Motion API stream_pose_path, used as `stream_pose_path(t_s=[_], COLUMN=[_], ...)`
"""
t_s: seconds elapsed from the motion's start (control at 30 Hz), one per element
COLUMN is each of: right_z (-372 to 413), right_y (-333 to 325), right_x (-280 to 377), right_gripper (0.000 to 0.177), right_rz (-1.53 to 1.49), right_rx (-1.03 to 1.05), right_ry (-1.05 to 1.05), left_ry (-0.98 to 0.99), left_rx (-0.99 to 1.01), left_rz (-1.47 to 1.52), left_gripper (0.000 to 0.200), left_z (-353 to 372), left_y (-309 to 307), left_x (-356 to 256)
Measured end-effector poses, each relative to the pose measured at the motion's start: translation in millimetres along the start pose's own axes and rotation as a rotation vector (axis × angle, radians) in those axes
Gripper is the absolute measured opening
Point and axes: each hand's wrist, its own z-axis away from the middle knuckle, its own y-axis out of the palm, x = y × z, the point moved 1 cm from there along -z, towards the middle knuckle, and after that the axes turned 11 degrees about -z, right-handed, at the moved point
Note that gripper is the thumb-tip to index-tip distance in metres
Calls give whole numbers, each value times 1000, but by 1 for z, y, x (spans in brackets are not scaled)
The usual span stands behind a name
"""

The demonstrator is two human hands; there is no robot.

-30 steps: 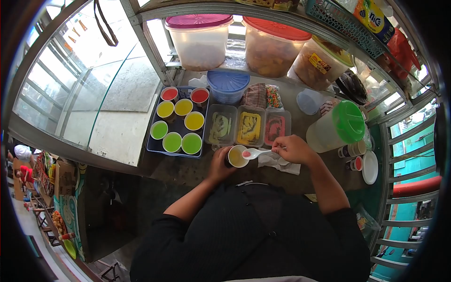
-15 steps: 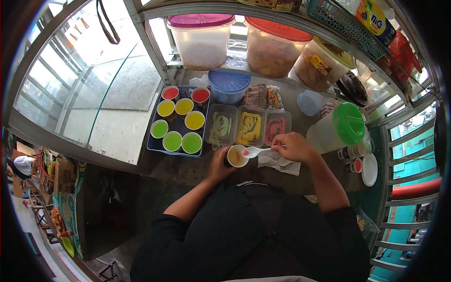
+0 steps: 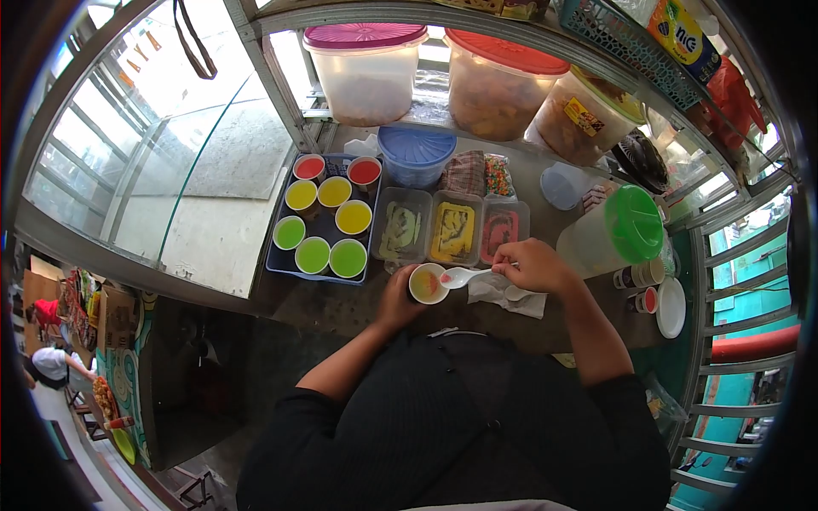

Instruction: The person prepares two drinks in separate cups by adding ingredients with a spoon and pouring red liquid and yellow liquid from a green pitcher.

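My left hand [image 3: 399, 300] is wrapped round a paper cup [image 3: 427, 284] with some reddish content inside. My right hand [image 3: 532, 266] pinches the handle of a white spoon [image 3: 461, 277], whose bowl holds a little red stuff at the cup's right rim. Beyond my hands stand three clear tubs: one with green paste [image 3: 400, 228], one with yellow paste [image 3: 454, 230] and one with red paste [image 3: 499, 232]. A white cloth [image 3: 504, 294] lies below my right hand, with another pale spoon on it.
At the left, a blue tray [image 3: 275, 262] holds several cups of red, yellow and green. A green-lidded jug [image 3: 601, 234] stands right of my right hand, near a white lid [image 3: 671, 307]. Large lidded containers [image 3: 362, 81] line the back. Two people are far left.
The cup in my left hand has shifted and tilted slightly. At the far left, the person in white has moved lower, and a person in red now shows.
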Motion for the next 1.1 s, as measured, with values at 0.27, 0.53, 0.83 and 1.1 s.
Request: stream_pose_path(t_s=[0.27, 0.53, 0.83, 1.1], right_z=[0, -2, -2, -4], right_y=[-3, -4, -4, -2], right_x=[5, 2, 10, 12], right_gripper=[19, 19, 19, 21], right_rz=[0, 15, 40, 88], right_rx=[11, 22, 55, 80], right_ry=[-4, -46, -16, 0], left_ry=[9, 7, -10, -32], left_rx=[-7, -10, 12, 44], left_rz=[-53, -60, -53, -27], left_gripper=[79, 78, 80, 79], left_z=[-1, 0, 2, 0], left_y=[0, 0, 4, 0], left_x=[-2, 0, 7, -2])
